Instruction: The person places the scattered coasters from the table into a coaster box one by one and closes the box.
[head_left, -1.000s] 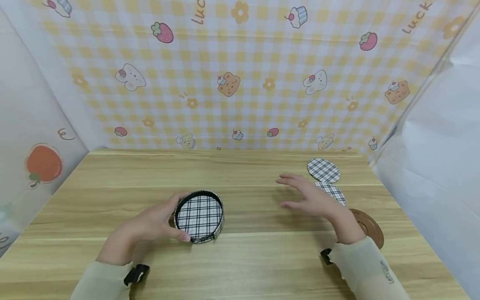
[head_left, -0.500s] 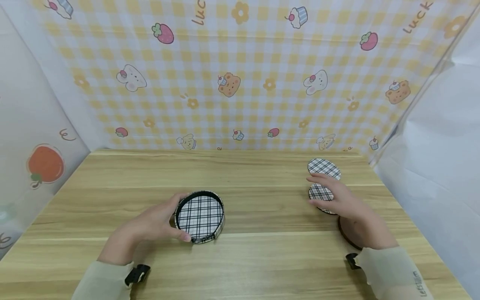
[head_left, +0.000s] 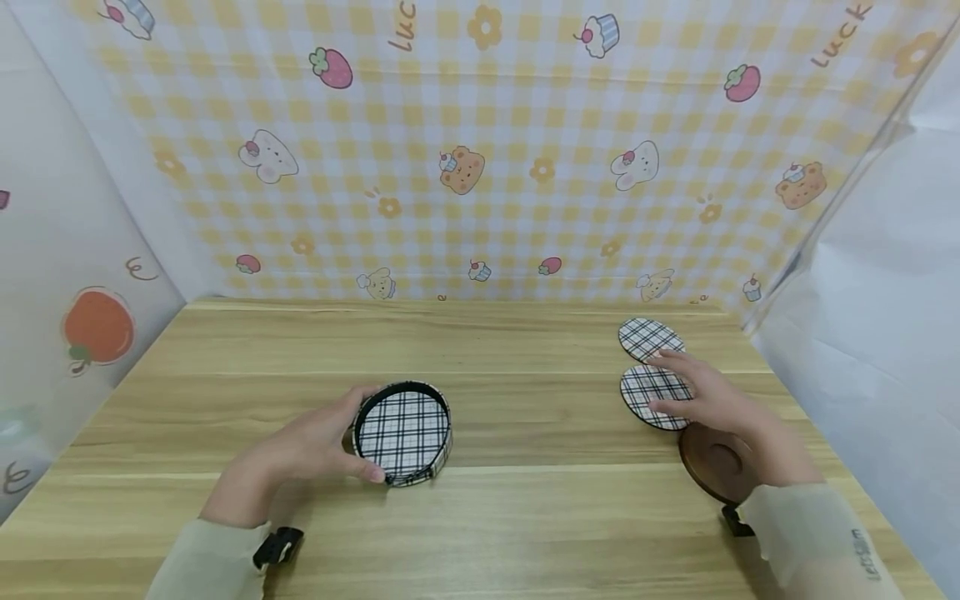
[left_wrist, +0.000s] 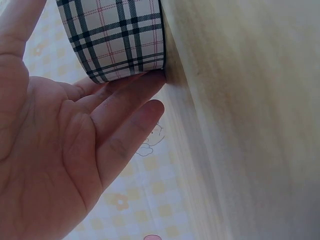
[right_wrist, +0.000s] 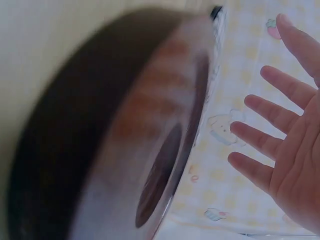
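A round plaid box (head_left: 402,432) with a black rim sits on the wooden table (head_left: 525,517). My left hand (head_left: 330,442) holds its left side between thumb and fingers. In the left wrist view the fingers (left_wrist: 130,100) lie against the box's plaid wall (left_wrist: 115,40). At the right, my right hand (head_left: 693,387) is spread flat over the near plaid coaster (head_left: 639,397), fingertips at its edge. A second plaid coaster (head_left: 645,335) lies just behind it. A brown wooden disc (head_left: 712,462) lies under my right wrist and shows large and blurred as the disc (right_wrist: 125,150) beside my open right hand (right_wrist: 280,125).
Patterned yellow check walls (head_left: 480,167) close the table at the back. A white wall (head_left: 885,317) stands on the right and another with an orange picture (head_left: 93,325) on the left. Bare tabletop lies between the box and the coasters.
My right hand has moved right from the middle of the table to the near plaid coaster, beside the brown disc. My left hand and the box have stayed put.
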